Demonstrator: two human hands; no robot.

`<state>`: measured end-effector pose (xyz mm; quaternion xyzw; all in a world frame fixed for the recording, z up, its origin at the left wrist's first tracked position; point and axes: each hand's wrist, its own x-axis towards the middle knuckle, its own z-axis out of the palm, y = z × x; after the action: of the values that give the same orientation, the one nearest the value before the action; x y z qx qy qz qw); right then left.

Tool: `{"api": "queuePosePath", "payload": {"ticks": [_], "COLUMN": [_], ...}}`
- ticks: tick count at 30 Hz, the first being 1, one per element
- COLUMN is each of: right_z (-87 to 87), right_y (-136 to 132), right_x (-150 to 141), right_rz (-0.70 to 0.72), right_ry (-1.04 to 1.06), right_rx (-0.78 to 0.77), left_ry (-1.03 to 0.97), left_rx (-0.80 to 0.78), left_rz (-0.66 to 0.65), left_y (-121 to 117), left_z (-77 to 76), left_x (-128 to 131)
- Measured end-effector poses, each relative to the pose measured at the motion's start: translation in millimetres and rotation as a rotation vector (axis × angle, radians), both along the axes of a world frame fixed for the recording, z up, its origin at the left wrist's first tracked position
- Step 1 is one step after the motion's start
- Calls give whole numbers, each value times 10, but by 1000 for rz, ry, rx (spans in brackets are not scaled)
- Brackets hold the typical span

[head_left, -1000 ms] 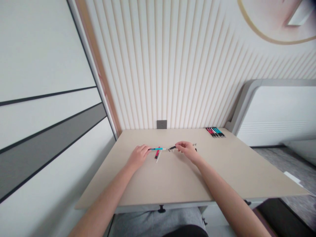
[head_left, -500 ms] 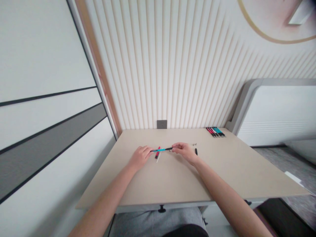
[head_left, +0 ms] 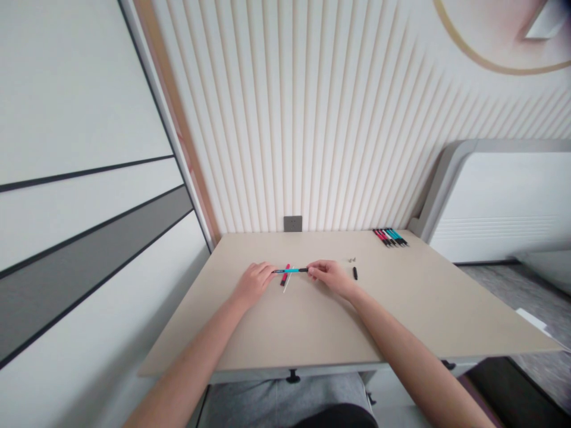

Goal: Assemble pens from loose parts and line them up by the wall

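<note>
Between my two hands a blue pen with black ends [head_left: 291, 270] is held level, just above the table. My left hand [head_left: 255, 280] pinches its left end, and my right hand [head_left: 328, 274] has its fingers closed at the black right end, whose tip they hide. Beneath the pen lie a red pen barrel [head_left: 283, 282] with a dark end and a thin white refill [head_left: 288, 284], both slanted. Right of my right hand lies a short black piece [head_left: 355, 273], like a grip. Small metallic bits [head_left: 352, 260] sit just beyond it.
A row of red, white and blue pens [head_left: 390, 237] lies at the table's back right corner. The beige table [head_left: 285, 333] meets a ribbed wall with a dark socket [head_left: 293, 223]. A white cabinet [head_left: 89, 297] rises at the left, and a black drawer knob [head_left: 293, 376] juts from the front.
My right hand has shifted slightly left along the pen, covering more of its black end. My left hand stays almost still.
</note>
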<state>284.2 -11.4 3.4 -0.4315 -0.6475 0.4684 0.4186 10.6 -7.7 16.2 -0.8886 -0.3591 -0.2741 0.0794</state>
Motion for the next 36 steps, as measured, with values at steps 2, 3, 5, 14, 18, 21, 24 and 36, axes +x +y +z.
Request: {"api": "queuePosePath", "payload": {"ticks": [2,3,5,14,18,21,24,36], "right_z": [17,23,26,-30,4,28,36,58], "right_y": [-19,-29,-50,-25,-25,-53,-77,-99], "right_x": [-7,-10,-21,-19,4,0,-10,-14], "right_rz": [-2,-10,-35,-71,-73,-67,-67,-73], "right_ry": [-51,-80,-135,-183,-178,-249,-319,-347], "right_rx": [16,27,32,146,223,200,137,279], "left_ry": [-7,-7,0,-33,-43,-35,-9,-16], "left_rx": [-3,-3,0,13,6,3,5,2], "left_rz": [6,3,-11,9,2,-17,-36,-23], "left_y": [-1,-1,-1,24,29,21,11,4], "left_z": [0,0,-1,-19,-27,-20,-8,1], "left_x": [-3,-4,-1,-5,-22,-22,-11,-14]}}
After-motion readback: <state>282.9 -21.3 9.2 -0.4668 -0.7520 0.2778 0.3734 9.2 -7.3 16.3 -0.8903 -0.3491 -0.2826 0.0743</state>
